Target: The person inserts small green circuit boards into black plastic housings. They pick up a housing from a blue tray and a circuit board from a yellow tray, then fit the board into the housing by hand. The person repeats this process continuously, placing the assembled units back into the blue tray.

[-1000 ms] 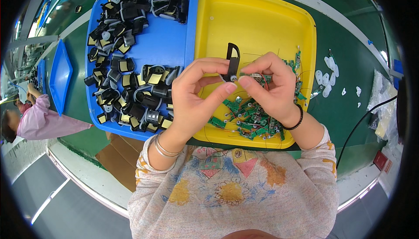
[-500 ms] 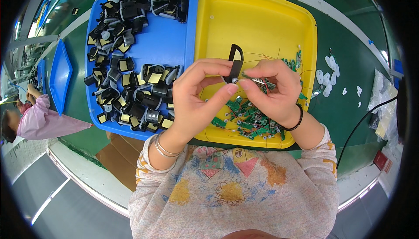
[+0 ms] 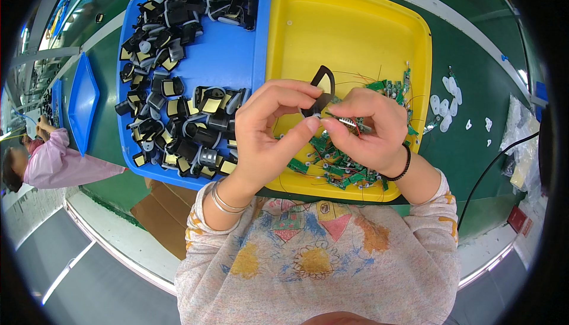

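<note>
Above the yellow tray [image 3: 349, 5] my two hands meet. My left hand [image 3: 269, 117] is closed on a black plastic housing [image 3: 323, 82], whose curved rim stands up past the fingertips and shows a pale yellow patch. Between thumb and fingers, my right hand [image 3: 373, 120] pinches a small green circuit board [image 3: 348, 122] with thin wires, its end close against the housing's lower part. Fingertips hide where the two parts meet. Below the hands, several green circuit boards [image 3: 349, 174] with wires lie heaped in the tray.
A blue tray [image 3: 222, 58] on the left holds many black housings [image 3: 207, 99] with yellow pads. White oval pieces [image 3: 443, 107] and a clear plastic bag [image 3: 517, 126] lie right, near a black cable [image 3: 480, 174]. Another person in pink [image 3: 65, 159] sits far left.
The black housing has turned in my left hand, so its yellow-patched inner side now shows more. My right hand has brought the circuit board slightly nearer to it.
</note>
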`<state>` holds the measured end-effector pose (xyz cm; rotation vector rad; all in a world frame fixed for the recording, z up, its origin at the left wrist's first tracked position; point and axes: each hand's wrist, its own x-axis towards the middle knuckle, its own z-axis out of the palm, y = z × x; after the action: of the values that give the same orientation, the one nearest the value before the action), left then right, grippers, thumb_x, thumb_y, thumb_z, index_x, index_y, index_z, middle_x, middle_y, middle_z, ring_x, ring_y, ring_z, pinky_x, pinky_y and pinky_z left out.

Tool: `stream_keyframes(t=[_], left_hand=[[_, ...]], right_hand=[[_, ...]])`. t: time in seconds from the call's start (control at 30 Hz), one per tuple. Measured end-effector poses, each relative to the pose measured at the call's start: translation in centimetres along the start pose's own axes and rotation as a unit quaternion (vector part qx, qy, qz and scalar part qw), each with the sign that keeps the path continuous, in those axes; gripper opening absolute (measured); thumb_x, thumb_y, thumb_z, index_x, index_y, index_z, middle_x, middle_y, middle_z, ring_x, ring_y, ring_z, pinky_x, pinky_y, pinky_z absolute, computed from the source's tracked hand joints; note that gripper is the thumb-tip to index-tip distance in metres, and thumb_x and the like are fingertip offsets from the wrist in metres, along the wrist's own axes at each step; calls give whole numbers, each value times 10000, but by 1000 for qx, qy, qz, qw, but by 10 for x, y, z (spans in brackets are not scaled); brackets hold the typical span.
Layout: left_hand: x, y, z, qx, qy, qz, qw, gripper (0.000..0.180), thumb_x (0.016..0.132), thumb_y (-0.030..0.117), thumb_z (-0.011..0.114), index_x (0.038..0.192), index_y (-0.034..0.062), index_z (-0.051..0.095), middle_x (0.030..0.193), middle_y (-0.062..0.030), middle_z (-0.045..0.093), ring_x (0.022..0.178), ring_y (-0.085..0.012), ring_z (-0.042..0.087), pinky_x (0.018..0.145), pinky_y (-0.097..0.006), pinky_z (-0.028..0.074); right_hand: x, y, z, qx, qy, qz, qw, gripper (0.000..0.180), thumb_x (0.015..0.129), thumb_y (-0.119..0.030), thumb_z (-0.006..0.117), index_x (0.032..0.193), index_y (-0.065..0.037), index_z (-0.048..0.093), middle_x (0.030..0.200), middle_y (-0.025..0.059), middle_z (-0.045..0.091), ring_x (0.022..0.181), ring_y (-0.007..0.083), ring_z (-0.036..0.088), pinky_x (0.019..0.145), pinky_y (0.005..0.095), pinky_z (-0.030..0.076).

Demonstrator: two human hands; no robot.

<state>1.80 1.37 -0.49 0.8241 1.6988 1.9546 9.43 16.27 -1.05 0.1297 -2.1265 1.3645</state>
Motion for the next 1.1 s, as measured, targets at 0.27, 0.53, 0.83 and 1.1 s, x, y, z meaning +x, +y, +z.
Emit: stream_keyframes(t=[0.27,0.53,0.83,1.1], left_hand=[[0,-1,2,5,4,8,1000,192,719,-60,584,904,-45,535,1006,-146,547,907,-173,572,784,-277,487],[0,-2,1,40,21,20,999,179,694,-61,590,867,-56,544,948,-150,565,865,-166,581,743,-256,500],[0,0,2,7,27,15,1000,206,712,-11,636,889,-41,535,1033,-154,540,904,-177,572,771,-267,495],[4,-5,-2,-32,-8,-57,998,241,672,-8,701,804,6,500,1114,-175,509,978,-169,545,784,-274,488]], right_hand=[[0,0,2,41,3,72,997,145,686,-66,696,772,-20,589,653,57,603,543,129,596,501,212,462],[0,2,4,58,-4,81,995,142,693,-60,686,777,-15,581,652,45,596,534,100,571,494,202,444],[-1,4,6,188,-6,199,962,136,750,-82,657,812,-10,558,728,46,587,602,81,564,520,197,440],[2,3,1,190,-86,176,962,119,812,-97,586,865,-7,530,784,55,562,658,107,561,580,202,442]])
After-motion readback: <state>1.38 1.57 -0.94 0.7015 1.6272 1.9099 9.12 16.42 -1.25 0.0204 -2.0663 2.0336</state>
